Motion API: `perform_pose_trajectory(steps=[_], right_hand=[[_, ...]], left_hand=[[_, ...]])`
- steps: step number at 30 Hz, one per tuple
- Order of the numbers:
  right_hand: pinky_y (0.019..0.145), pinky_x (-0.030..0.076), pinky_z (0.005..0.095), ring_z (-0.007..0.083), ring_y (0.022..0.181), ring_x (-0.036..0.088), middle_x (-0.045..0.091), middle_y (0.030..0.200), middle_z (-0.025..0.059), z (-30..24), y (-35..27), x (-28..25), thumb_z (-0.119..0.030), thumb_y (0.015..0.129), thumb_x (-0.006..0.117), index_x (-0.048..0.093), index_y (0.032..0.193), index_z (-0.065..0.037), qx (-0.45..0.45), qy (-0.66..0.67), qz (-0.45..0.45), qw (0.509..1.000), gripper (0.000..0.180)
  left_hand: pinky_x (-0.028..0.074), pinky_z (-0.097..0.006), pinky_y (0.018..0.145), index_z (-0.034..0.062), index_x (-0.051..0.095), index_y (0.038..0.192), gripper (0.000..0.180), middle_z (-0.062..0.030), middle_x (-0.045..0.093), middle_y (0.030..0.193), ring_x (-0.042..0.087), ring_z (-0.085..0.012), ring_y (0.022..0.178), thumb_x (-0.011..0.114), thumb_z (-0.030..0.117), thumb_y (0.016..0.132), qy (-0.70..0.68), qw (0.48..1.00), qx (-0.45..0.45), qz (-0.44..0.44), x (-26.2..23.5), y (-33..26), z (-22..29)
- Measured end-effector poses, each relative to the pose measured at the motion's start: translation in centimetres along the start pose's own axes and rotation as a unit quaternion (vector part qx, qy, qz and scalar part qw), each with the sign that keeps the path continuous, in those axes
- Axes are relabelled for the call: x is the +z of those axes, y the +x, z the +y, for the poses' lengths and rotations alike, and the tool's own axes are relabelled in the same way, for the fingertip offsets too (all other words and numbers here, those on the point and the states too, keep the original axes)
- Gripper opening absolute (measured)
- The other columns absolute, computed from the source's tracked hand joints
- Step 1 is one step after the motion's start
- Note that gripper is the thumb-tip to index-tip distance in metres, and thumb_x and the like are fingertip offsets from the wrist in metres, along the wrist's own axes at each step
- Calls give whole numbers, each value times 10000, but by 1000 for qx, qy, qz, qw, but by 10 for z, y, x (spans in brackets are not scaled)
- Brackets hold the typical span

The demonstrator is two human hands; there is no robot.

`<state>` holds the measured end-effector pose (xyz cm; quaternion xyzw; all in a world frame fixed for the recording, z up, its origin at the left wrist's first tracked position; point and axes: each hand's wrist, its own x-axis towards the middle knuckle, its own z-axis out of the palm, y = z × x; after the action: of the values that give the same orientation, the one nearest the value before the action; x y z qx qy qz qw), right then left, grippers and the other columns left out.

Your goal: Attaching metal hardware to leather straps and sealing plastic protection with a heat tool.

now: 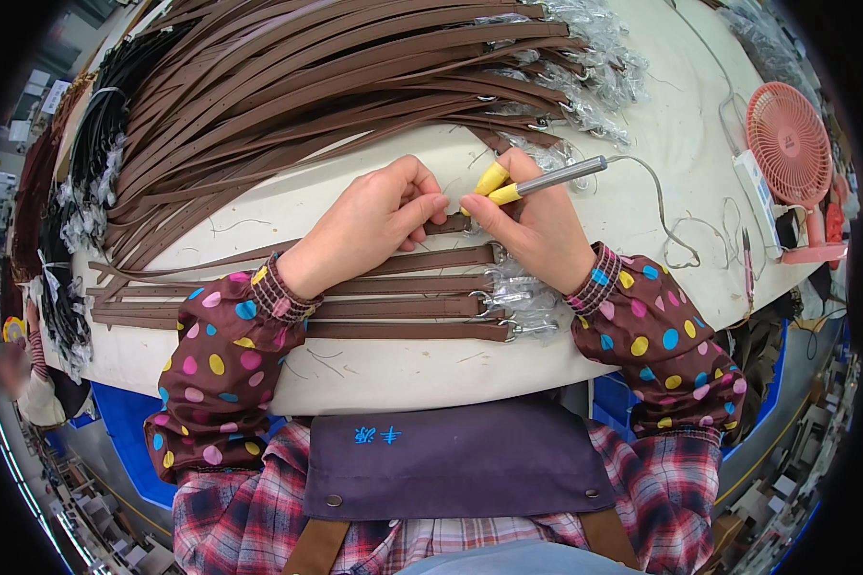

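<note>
Over the middle of the table, my right hand grips a pen-shaped tool with a grey barrel and a cord at its back end. Yellow covering shows around the index finger and the tool's front part. Close by on the left, my left hand is closed, thumb and index finger pinched near the tool's tip; what they hold is too small to tell. Below both hands runs a brown strap with metal hardware at its right end. Several more brown straps lie in a row nearer me, their buckle ends wrapped in clear plastic.
A large heap of brown straps covers the far side. Bundled black straps hang at the left edge. To the right stand a pink fan and a white box, with a thin pink-handled tool nearby. Blue bins sit below the table.
</note>
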<state>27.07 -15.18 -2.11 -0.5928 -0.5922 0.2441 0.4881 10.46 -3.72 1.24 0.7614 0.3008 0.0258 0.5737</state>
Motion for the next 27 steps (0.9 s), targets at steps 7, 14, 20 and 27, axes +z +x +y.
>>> perform_pose_trajectory(steps=[7,14,20,27], right_hand=[[629,453,316,209,704,561,578,760,74,3,0,-11,-171,837,682,556,917,-34,-59,-60,0,996,203],[685,471,356,284,783,582,595,816,92,5,-3,-21,-60,743,710,575,949,-55,-145,-156,-62,975,246],[666,478,342,273,757,588,573,825,100,3,-3,-20,-6,744,693,539,954,-43,-130,-110,-80,982,263],[636,482,319,238,731,601,554,801,91,8,-6,-19,15,748,692,514,980,-29,-84,-42,-46,994,296]], left_hand=[[475,-199,539,39,481,915,143,-20,606,831,528,-43,646,537,166,952,-40,999,2,30,0,1,-4],[480,-341,635,58,539,939,247,-73,618,820,604,-245,713,704,179,800,282,930,206,113,6,-6,-8],[479,-363,647,68,591,822,193,-65,621,787,611,-250,737,731,188,764,270,944,174,81,2,-2,-5],[457,-246,660,2,607,936,129,-23,628,800,566,-86,740,624,117,880,126,991,34,-17,-9,0,4]])
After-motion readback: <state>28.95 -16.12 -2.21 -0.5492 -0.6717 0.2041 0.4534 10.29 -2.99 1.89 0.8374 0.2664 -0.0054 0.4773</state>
